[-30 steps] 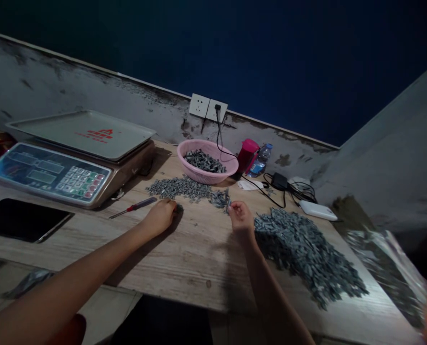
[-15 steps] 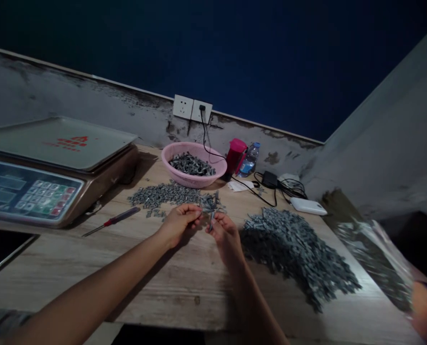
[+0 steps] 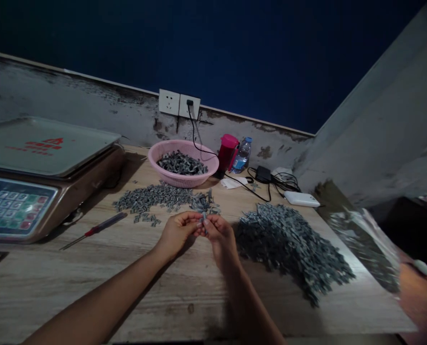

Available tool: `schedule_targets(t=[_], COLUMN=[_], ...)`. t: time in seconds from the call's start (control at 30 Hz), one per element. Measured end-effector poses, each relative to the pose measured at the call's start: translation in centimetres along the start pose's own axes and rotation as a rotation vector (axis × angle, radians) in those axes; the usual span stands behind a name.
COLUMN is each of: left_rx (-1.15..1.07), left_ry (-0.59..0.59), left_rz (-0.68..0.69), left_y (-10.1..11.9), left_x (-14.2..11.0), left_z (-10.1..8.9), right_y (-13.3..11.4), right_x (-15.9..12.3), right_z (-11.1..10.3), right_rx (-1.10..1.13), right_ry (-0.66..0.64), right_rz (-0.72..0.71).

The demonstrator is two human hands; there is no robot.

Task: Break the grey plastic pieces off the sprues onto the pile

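Note:
My left hand (image 3: 180, 233) and my right hand (image 3: 219, 235) meet over the table, fingertips pinched together. Between them is a small grey part (image 3: 204, 218), held upright in the right fingers; its exact kind is too small to make out. The left thumb and forefinger are closed against it, and whatever else they hold is hidden. Just beyond the fingers lies a spread of small grey pieces (image 3: 152, 197), with longer loose strips (image 3: 203, 201) at its right end. A large heap of grey parts (image 3: 292, 244) sits to the right of my right hand.
A pink basket (image 3: 183, 180) of grey strips stands at the back. Left are a weighing scale (image 3: 48, 191) and a screwdriver (image 3: 95, 231). Behind are a red cup (image 3: 228, 152), a water bottle (image 3: 242, 155), black cables (image 3: 285, 182) and a white device (image 3: 301, 199).
My hands have come together, so the fingertips now meet at the small grey part. The whole view has shifted, with the table things appearing further left.

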State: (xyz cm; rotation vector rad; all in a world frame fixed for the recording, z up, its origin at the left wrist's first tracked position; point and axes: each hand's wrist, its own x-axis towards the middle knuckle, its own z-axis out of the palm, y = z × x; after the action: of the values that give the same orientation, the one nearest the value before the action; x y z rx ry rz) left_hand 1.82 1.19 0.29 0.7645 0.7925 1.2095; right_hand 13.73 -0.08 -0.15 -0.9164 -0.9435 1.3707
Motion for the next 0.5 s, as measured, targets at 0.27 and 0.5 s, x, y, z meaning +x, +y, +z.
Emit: schedule_targets(t=[0.27, 0.5], left_rx=[-0.206, -0.101], left_ry=[-0.088, -0.179], left_rz=[-0.106, -0.091], left_y=[0.7, 0.4], left_x=[0.0, -0.1], left_z=[-0.8, -1.1], right_y=[-1.8, -1.8], right_x=[-0.8, -0.9], right_z=[-0.3, -0.7], right_rx=[0.161, 0.053], right_ry=[-0.160, -0.227], right_rz=[0.166, 0.225])
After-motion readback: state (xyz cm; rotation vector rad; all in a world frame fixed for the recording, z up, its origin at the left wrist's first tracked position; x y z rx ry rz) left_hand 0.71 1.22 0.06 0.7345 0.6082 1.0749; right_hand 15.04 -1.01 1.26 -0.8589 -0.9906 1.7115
